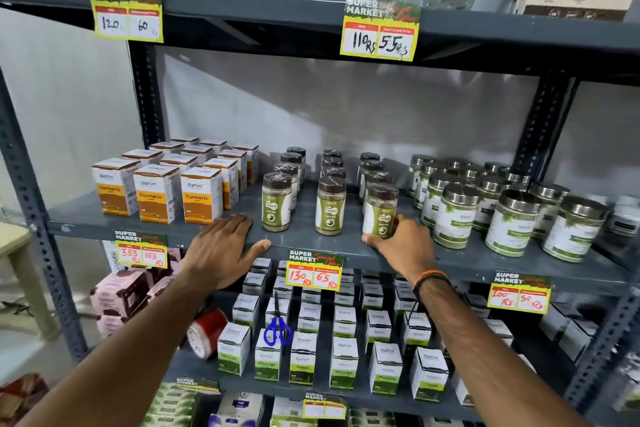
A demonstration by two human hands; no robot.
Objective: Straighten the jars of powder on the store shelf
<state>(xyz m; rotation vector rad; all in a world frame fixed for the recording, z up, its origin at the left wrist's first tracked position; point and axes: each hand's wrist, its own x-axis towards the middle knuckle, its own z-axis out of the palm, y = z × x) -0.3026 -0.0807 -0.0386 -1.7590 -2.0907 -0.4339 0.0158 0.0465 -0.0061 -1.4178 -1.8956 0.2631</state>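
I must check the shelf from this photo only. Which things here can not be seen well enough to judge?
- Head view: rear brown-lid jars are hidden by the front ones.
- Right hand covers the base of the front right jar; grip on it unclear.
- Small print on the jar labels is too small to read.
- Steel-lid jars: the row runs out toward the right edge, blurred.

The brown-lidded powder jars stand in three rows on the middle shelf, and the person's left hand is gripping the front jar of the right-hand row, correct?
Not quite. The head view shows the right hand on that front jar; the left hand lies flat on the shelf edge.
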